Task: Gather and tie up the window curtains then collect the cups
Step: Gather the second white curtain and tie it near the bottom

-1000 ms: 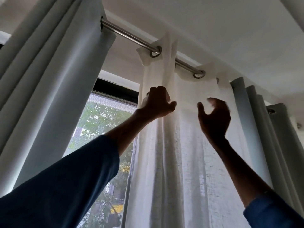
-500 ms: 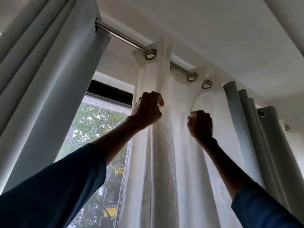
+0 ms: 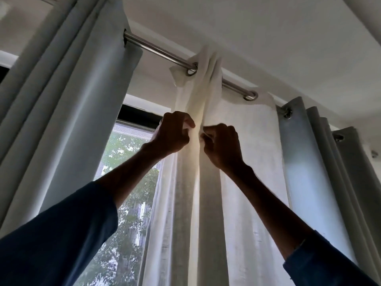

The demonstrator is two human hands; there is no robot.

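Bunching the thin white see-through curtain (image 3: 206,203) that hangs from the shiny metal rod (image 3: 160,51), the left hand (image 3: 173,133) and right hand (image 3: 221,145) each pinch a fold up high, side by side, so next they probably need to pull more cloth together before tying.

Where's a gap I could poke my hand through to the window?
Between the left grey curtain and the sheer white curtain, where the window shows. It is crowded where the left hand and right hand pinch the sheer's folds.
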